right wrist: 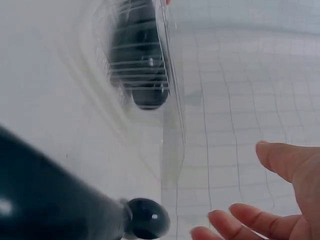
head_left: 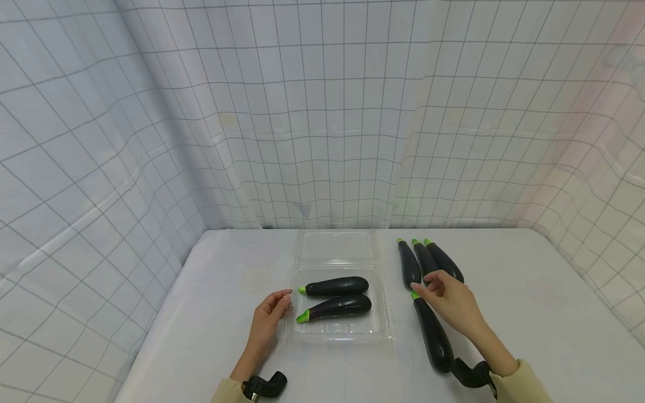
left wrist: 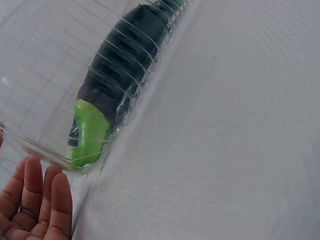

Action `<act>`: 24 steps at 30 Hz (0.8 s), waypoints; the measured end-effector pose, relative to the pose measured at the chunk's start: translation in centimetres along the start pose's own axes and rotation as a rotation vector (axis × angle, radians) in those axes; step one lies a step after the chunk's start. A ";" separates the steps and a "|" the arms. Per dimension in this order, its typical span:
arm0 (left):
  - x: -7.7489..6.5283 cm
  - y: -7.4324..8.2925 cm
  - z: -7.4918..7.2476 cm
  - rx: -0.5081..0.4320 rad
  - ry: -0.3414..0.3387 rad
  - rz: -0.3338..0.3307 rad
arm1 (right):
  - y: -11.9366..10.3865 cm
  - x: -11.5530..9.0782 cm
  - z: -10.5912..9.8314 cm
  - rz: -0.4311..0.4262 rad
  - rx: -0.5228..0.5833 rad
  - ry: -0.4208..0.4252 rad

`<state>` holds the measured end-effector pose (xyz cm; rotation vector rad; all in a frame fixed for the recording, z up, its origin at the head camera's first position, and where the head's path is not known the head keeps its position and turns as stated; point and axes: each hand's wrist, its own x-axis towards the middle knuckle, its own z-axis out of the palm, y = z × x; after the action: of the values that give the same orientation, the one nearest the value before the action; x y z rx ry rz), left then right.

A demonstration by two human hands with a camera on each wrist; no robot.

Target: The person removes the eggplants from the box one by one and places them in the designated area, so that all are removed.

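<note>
The left hand (head_left: 268, 314) is pinching the tub (head_left: 335, 330) at nine o'clock; two eggplants (head_left: 336, 286) are lying inside. At three o'clock the right hand (head_left: 453, 299), grasping nothing, is hovering by four loose eggplants (head_left: 434, 336); picking another seems underway, next probably calling for a pinch.

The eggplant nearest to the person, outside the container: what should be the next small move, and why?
Probably the right hand should close its thumb and fingers on the nearest loose eggplant. Its thumb appears beside that eggplant's green stem, yet thumb and fingers stand apart, holding nothing. The clear container seems to have room beside its two eggplants.
</note>
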<state>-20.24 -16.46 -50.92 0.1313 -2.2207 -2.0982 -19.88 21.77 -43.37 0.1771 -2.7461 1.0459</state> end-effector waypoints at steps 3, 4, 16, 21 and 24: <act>0.0 0.0 0.0 0.004 0.000 0.008 | -0.6 0.5 0.5 -0.035 0.050 0.024; 0.0 0.0 0.0 0.004 0.001 0.009 | -0.8 0.6 0.6 -0.048 0.062 0.023; -0.1 -0.3 0.2 0.019 0.018 0.035 | -3.6 2.8 2.0 -0.237 0.120 -0.083; -0.1 -0.3 0.2 0.024 0.022 0.022 | -4.9 3.8 2.7 -0.282 0.104 -0.177; 0.0 -0.3 0.1 0.029 0.012 0.027 | -5.7 4.4 3.2 -0.315 0.087 -0.237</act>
<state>-20.23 -16.35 -51.22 0.1146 -2.2337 -2.0474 -23.53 15.24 -41.01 0.7654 -2.7464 1.1146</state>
